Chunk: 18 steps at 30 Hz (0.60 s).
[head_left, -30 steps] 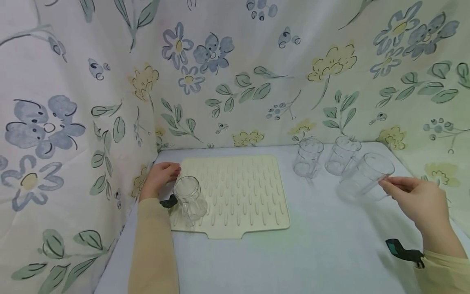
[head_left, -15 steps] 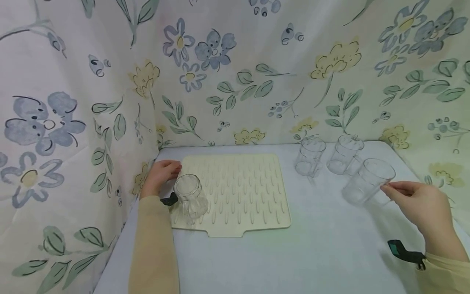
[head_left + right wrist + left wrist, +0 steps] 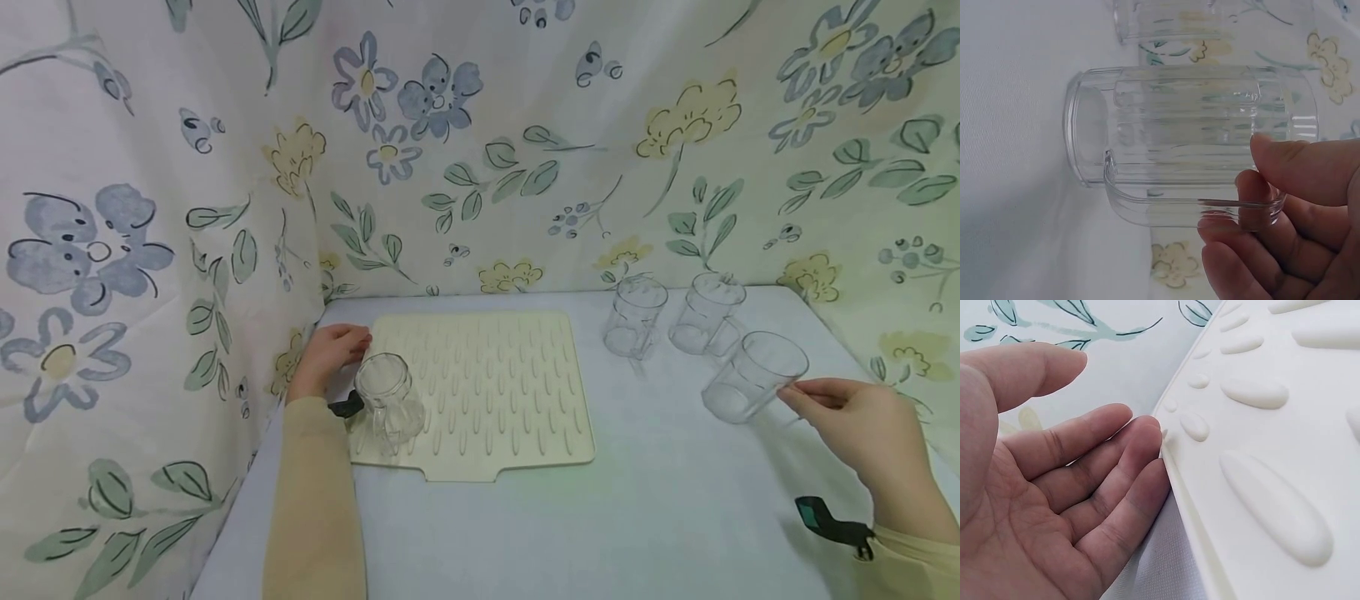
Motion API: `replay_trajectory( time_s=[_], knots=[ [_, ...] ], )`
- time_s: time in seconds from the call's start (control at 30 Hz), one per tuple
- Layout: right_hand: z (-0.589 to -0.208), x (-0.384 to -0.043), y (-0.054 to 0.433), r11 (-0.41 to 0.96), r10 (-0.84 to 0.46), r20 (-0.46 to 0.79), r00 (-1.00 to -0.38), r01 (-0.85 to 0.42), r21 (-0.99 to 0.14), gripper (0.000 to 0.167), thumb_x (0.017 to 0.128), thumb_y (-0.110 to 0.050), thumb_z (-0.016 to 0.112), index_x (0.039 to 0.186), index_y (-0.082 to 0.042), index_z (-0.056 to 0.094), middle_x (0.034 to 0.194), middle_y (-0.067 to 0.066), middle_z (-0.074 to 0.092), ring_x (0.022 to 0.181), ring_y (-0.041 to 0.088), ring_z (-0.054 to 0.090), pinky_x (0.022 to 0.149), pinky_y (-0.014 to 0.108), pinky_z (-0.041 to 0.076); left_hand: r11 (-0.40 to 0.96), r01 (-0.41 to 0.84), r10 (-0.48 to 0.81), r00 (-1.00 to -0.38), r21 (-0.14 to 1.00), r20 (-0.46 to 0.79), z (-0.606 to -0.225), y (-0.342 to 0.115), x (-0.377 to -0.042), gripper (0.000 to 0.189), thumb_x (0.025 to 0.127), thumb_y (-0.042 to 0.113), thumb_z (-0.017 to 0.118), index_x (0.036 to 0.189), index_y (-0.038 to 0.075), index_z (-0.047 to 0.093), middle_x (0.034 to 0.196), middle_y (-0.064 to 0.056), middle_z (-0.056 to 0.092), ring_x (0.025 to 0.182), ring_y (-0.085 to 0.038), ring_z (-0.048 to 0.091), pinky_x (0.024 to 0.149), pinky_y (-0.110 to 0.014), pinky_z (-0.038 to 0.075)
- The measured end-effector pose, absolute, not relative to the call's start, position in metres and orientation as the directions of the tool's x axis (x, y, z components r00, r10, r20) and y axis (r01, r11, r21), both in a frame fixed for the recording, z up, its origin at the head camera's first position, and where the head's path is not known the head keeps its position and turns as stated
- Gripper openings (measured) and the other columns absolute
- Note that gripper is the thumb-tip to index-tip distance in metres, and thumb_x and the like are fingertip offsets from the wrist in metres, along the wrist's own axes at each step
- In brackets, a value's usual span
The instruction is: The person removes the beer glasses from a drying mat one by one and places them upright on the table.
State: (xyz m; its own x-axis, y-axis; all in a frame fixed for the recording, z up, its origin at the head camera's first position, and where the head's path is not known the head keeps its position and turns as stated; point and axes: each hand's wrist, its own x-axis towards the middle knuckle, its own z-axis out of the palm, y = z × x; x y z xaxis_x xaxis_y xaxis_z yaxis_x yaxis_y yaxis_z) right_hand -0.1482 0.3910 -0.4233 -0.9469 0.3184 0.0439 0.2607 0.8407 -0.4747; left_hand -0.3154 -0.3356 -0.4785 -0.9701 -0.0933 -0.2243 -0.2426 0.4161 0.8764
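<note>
My right hand (image 3: 855, 417) pinches the handle of a clear glass mug (image 3: 753, 377), thumb and fingers round it near the rim. In the right wrist view the mug (image 3: 1191, 125) lies sideways across the picture, its handle towards the fingers (image 3: 1310, 169). My left hand (image 3: 330, 358) is at the left edge of a cream drying mat (image 3: 480, 392). Seen from the left wrist, its fingertips (image 3: 1150, 434) touch the mat's edge, with the thumb apart from them. Another clear glass mug (image 3: 390, 398) stands upside down on the mat's left side, handle facing me.
Two more clear glass mugs, one on the left (image 3: 635, 317) and one on the right (image 3: 707, 312), stand at the back right of the white table (image 3: 637, 525). A floral curtain (image 3: 465, 192) hangs behind the table and along its sides.
My right hand has brought its mug slightly towards me, away from the two mugs behind. My left hand stays at the mat's edge.
</note>
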Motion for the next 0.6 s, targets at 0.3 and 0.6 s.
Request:
replay_trajectory(
  time_s=[0.3, 0.6],
  knots=[
    [-0.422, -0.1477, 0.3896, 0.85, 0.297, 0.023, -0.954, 0.254, -0.462, 0.064, 0.102, -0.056, 0.078, 0.124, 0.005, 0.08, 0.1, 0.019, 0.083, 0.089, 0.031, 0.069, 0.059, 0.029, 0.046, 0.423, -0.239, -0.087, -0.971, 0.874, -0.223, -0.4794, -0.336, -0.3151, 0.057, 0.114, 0.042, 0.063, 0.152, 0.0, 0.063, 0.15, -0.023, 0.066, 0.136, -0.036, 0.067, 0.122, -0.048, 0.054],
    [-0.4157, -0.1455, 0.3938, 0.871, 0.263, -0.024, -0.965, 0.248, -0.424, 0.074, 0.103, -0.063, 0.073, 0.132, 0.006, 0.075, 0.11, 0.025, 0.082, 0.101, 0.046, 0.07, 0.067, 0.041, 0.05, 0.441, -0.235, -0.071, -0.971, 0.866, -0.228, -0.4803, -0.3365, -0.3142, 0.057, 0.112, 0.042, 0.067, 0.154, 0.004, 0.063, 0.153, -0.021, 0.064, 0.138, -0.039, 0.068, 0.13, -0.058, 0.042]
  ],
)
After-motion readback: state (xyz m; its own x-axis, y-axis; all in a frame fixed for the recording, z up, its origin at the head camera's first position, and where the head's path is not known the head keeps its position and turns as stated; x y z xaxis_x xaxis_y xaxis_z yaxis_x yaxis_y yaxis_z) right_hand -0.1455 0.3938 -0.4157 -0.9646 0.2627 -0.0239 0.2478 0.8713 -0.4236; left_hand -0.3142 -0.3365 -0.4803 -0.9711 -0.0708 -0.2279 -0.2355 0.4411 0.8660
